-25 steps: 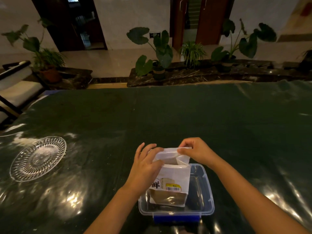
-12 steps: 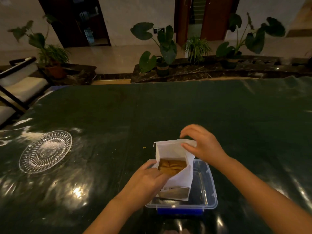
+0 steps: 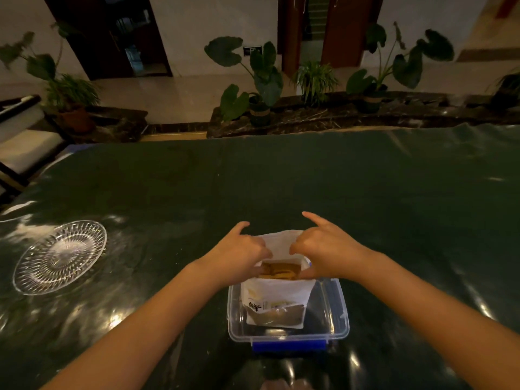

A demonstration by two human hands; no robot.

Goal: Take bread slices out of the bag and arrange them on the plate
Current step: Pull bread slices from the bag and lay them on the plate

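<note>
Both hands are on the bag now — the left hand [image 3: 239, 256] grips the left edge of the white paper bag [image 3: 277, 298] at its mouth, fingers curled over the rim and index finger pointing away, while the right hand [image 3: 327, 253] pinches the right edge the same way, thumb low and index finger stretched forward. Between them the mouth of the bag is spread wide, and there are the bread slices [image 3: 278, 271], golden-brown, sitting inside just below the rim. The bag itself stands upright in a clear plastic container [image 3: 336, 311] with a blue latch [image 3: 288, 345] on its near side, right in front of the person on the dark green table [image 3: 309, 178]. Off to the left, well apart from the container, the glass plate [image 3: 60, 256] lies flat on the table — cut-glass pattern catching the light, nothing on it. Beyond the far edge of the table, potted plants [image 3: 259, 80] line a stone ledge
</note>
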